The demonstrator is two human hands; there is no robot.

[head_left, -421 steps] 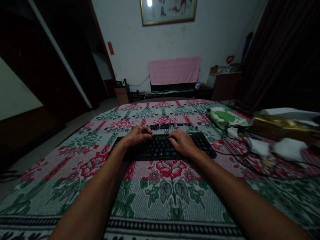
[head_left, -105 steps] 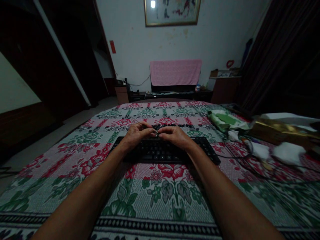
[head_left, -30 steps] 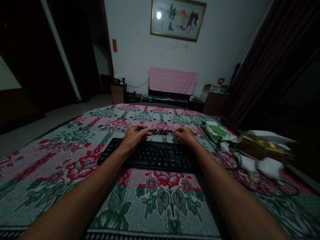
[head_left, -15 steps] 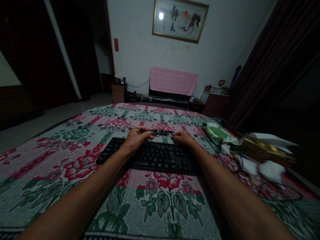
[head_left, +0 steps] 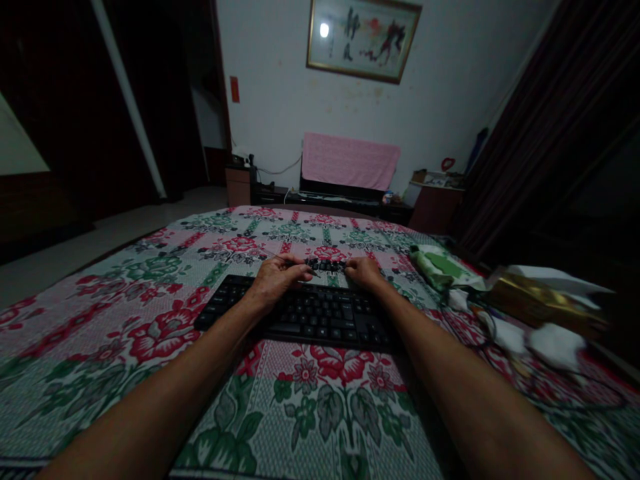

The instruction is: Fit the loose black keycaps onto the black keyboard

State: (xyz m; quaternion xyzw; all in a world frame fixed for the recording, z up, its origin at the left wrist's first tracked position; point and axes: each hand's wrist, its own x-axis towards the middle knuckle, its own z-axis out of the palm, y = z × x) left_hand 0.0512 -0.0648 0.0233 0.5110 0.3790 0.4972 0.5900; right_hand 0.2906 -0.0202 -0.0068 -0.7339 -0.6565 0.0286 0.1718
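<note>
Noted in head view: keyboard (head_left: 313, 315) flat on cloth-covered worktop (head_left: 165, 373), visible keys (head_left: 327, 309) apparently mostly seated. Judged outstanding: small black pieces (head_left: 327, 265), loose beyond. Observed: thin tool (head_left: 315, 273) pinched in left hand (head_left: 274, 283); right hand (head_left: 365, 273) curled beside pieces, grasp impossible to tell.

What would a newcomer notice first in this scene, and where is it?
Probably the black keyboard on the flowered cloth, with the left hand and right hand near its far edge and small black pieces just beyond. Farther back, a pink towel hangs beneath a framed picture on the wall.
</note>
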